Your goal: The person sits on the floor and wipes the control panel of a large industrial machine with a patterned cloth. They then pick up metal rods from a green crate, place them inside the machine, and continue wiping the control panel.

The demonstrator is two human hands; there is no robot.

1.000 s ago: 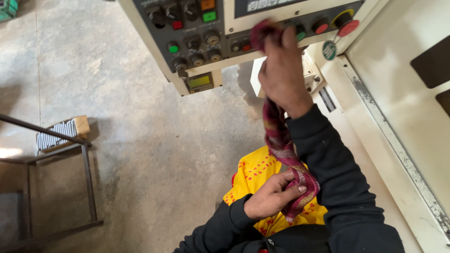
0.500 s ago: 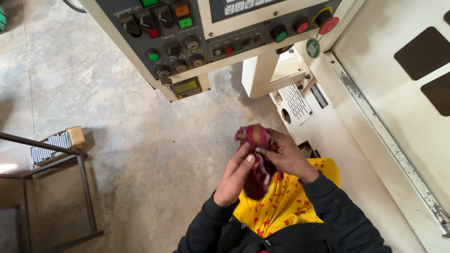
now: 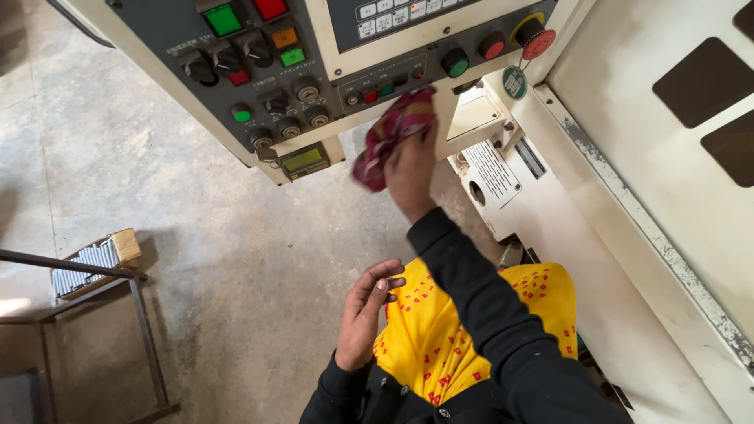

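Observation:
My right hand (image 3: 410, 169) is raised and grips a bunched dark red patterned cloth (image 3: 390, 133), which it presses against the lower edge of a machine control panel (image 3: 314, 55). The panel carries several knobs, green, red and orange buttons and a small display. My left hand (image 3: 365, 314) hangs low by my body with its fingers loosely curled and nothing in it. It hovers beside the yellow garment with red dots (image 3: 440, 338) that I wear under a black sleeve.
A cream machine housing (image 3: 628, 196) fills the right side, with a red round stop button (image 3: 540, 38) on the panel's corner. A metal frame stand (image 3: 94, 314) and a wooden tray of metal pieces (image 3: 90, 263) stand on the concrete floor (image 3: 220, 259) at left.
Both hands held the cloth low in front of me half a second ago. Now my right hand has lifted it to the panel and my left hand has let go.

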